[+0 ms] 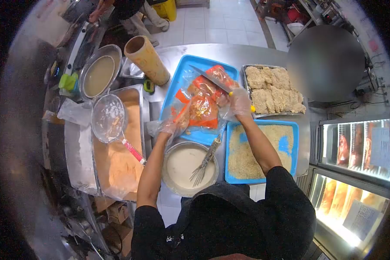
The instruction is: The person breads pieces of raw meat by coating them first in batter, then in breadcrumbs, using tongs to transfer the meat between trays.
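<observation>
Plastic packet (pixel 203 110): judged weighty, soft, slippery; grip the edge. Left hand (pixel 172 125): fingers pinching packet edge. Right hand (pixel 240 104): fingers wrapped round knife (pixel 211 79).

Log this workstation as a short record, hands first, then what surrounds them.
Left hand: gloved, at the plastic packets
Right hand: gloved, holding a knife
Under packets: blue tray
Nearest body: bowl of pale liquid, whisk in it; crumb tray
Left side: strainer over orange powder bin
Far right: metal tray of coated pieces
</observation>
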`<action>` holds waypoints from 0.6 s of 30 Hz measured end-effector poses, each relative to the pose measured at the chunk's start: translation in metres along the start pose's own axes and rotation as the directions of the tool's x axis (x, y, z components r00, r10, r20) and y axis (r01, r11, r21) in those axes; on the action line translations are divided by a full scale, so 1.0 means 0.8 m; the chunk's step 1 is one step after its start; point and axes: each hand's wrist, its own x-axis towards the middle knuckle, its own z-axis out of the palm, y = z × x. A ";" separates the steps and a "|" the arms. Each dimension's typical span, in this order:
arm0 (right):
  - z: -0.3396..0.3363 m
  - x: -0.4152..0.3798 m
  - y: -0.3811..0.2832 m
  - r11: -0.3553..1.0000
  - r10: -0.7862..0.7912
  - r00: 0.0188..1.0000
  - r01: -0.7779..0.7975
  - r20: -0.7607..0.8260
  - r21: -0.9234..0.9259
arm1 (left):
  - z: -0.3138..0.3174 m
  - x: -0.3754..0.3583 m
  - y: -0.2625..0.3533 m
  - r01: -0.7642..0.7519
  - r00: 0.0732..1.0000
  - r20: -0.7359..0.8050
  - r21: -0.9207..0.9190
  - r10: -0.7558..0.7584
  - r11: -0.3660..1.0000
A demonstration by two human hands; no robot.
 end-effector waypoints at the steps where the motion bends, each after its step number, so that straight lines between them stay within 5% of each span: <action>1: -0.008 -0.001 0.011 0.996 0.075 0.993 -0.078 0.091 0.032 | 0.002 0.002 -0.001 -0.003 1.000 0.020 0.015 0.002 1.000; 4: -0.062 0.001 -0.001 0.929 0.341 0.864 -0.369 0.372 0.005 | 0.016 0.024 -0.031 0.007 0.996 0.093 -0.022 -0.005 1.000; 7: -0.077 -0.014 0.004 0.758 0.294 0.900 -0.425 0.322 0.495 | 0.009 0.018 -0.014 0.043 0.985 0.168 -0.077 -0.030 0.996; 10: -0.084 -0.021 -0.009 0.766 0.511 0.795 -0.594 0.327 0.246 | 0.008 0.019 -0.001 -0.015 0.991 0.130 -0.044 0.021 0.999; 13: 0.009 -0.056 0.049 0.819 0.430 0.881 -0.472 0.194 0.325 | 0.016 0.024 -0.003 -0.079 0.985 0.145 -0.092 0.092 0.993; 14: 0.025 -0.058 0.054 0.789 0.521 0.838 -0.545 0.161 0.284 | 0.008 0.015 0.009 -0.087 0.981 0.168 -0.064 0.097 0.994; 17: 0.030 -0.067 0.062 0.366 0.423 0.844 -0.491 0.328 0.791 | 0.000 0.007 0.028 -0.097 0.963 0.246 -0.045 0.105 0.994; 18: 0.017 -0.063 0.055 0.350 0.462 0.816 -0.527 0.347 0.774 | -0.006 0.009 0.032 -0.092 0.957 0.270 -0.050 0.102 0.995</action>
